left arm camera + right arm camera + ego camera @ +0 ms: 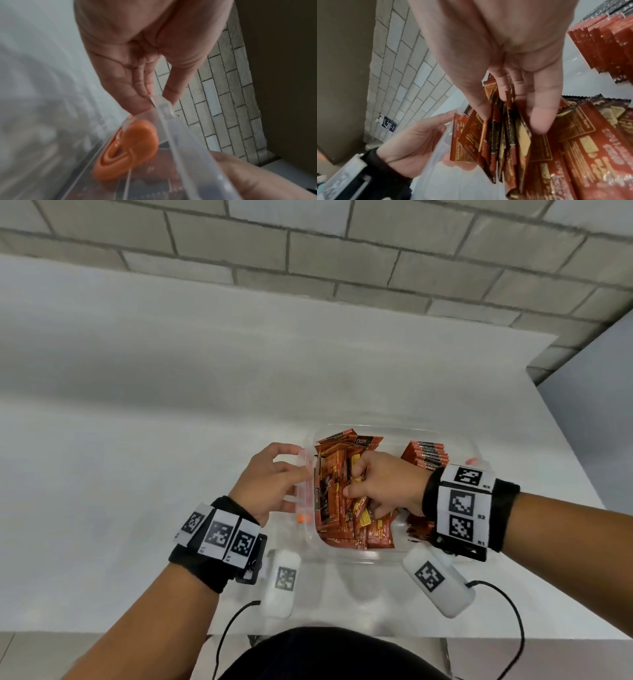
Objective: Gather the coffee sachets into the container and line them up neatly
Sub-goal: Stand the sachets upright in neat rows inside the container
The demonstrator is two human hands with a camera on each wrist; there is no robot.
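Note:
A clear plastic container [359, 558] sits on the white table, holding several orange-red coffee sachets [337, 491] in a loose jumble. A neat row of sachets [426, 455] stands at its back right. My left hand [296, 477] pinches the container's left rim [180, 142] between thumb and fingers [145, 88]. My right hand [359, 491] reaches into the container. In the right wrist view its thumb and fingers [539, 121] grip a bunch of sachets [505, 142] standing on edge. The tidy row [604, 44] shows at the upper right of that view.
An orange latch [130, 148] sits on the container's left side below my left hand. White marker pods [282, 583] [438, 580] with black cables hang near both wrists. The table [137, 474] extends left; its right edge and a brick wall lie beyond.

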